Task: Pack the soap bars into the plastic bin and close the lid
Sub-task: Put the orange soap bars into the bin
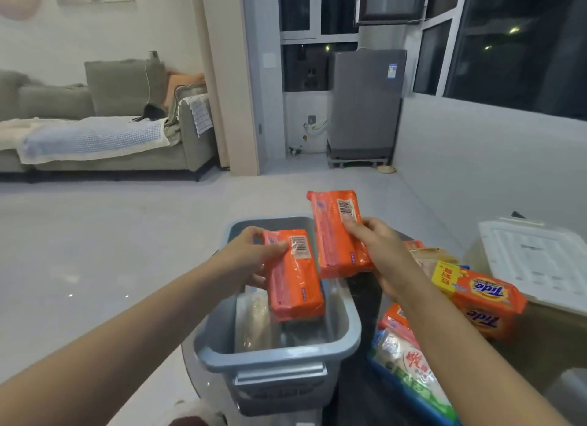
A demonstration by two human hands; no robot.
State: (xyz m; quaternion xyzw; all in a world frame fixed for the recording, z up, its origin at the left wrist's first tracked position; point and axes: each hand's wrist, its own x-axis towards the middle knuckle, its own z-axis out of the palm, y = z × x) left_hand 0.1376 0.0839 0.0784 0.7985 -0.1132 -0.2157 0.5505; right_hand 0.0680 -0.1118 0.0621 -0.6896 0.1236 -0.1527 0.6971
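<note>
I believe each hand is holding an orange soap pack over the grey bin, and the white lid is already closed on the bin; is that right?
Not quite. The head view shows the white lid lying off to the right, apart from the grey bin, which is open. The rest holds: the left hand and right hand each hold an orange soap pack over it.

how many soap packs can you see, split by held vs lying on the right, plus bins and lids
Orange soap packs held in hands: 2, one in the left hand over the grey bin, one in the right hand
Orange Tide packs lying at right: 2 clearly; others partly hidden
Grey bins: 1
White lids: 1
Total: 6
</note>
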